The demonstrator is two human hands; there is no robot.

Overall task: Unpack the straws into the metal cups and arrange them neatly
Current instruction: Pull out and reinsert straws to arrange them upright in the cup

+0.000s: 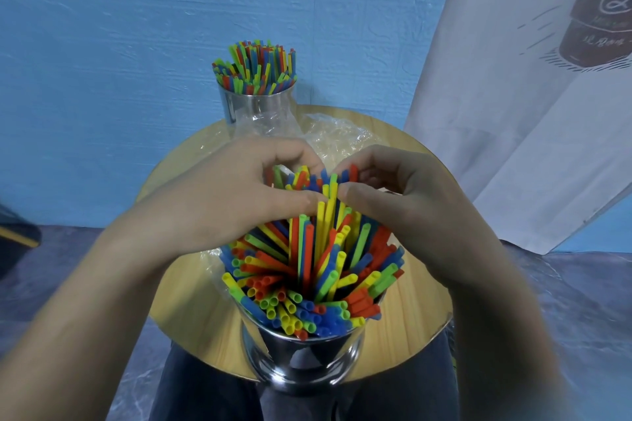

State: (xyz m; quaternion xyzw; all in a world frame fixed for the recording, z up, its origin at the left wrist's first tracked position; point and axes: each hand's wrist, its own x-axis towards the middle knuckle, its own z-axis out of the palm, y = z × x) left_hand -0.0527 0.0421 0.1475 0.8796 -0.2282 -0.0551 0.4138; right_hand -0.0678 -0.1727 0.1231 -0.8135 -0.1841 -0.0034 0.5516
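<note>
Steel cup [301, 364] on the counter [410, 325] brims with coloured straws [307, 270] — left hand [222, 195] and right hand [410, 202] above it each pinch straw tips; behind it, a second filled cup [254, 106]

2 metal cups [257, 105] [302, 364], 2 hands [219, 196] [412, 205], 1 tbl [415, 321], many straws [307, 270].

head view | faces forward-down | close above table [191, 301]

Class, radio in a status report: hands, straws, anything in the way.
Hands: left hand and right hand both grip straws in near cup. Those splayed, untidy. Behind, far cup filled; clear wrapper between cups.
</note>
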